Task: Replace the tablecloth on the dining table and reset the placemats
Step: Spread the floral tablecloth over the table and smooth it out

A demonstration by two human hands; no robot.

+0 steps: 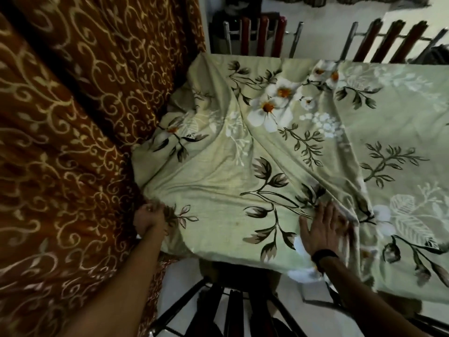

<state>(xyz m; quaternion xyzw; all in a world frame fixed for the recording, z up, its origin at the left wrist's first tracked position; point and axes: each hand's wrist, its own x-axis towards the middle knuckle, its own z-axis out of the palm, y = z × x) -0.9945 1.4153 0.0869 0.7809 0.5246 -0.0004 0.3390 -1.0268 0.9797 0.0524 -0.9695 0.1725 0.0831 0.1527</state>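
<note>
1. Where the left side of the view is filled, a brown curtain (60, 142) with a pale scroll pattern is seen hanging in heavy folds, touching the left edge of the cloth-covered counter.
2. At the near left corner, the left hand (149, 218) is seen closed, its grip pinched around a bunched bit of the tablecloth (218, 190) right against the curtain.
3. The tablecloth, pale green and printed with white flowers and dark leaves, is spread over the counter; it is rumpled at the left end, and long diagonal creases are seen running from the far left toward the near right.
4. Along the near edge, the cloth is draped over the counter's rim, and a dark chair (230, 310) with slatted back is seen tucked below it.
5. The right hand (325, 229) is laid flat on the cloth near the front edge, fingers spread wide and gripping nothing; it is pressed beside a raised fold, and a dark band (324, 257) is worn on its wrist.
6. Right of that fold, the cloth is seen lying smoother across the counter.
7. Beyond the far edge, the slatted backs of two chairs (262, 35) are seen standing against the counter, one at the middle and one toward the right.
</note>
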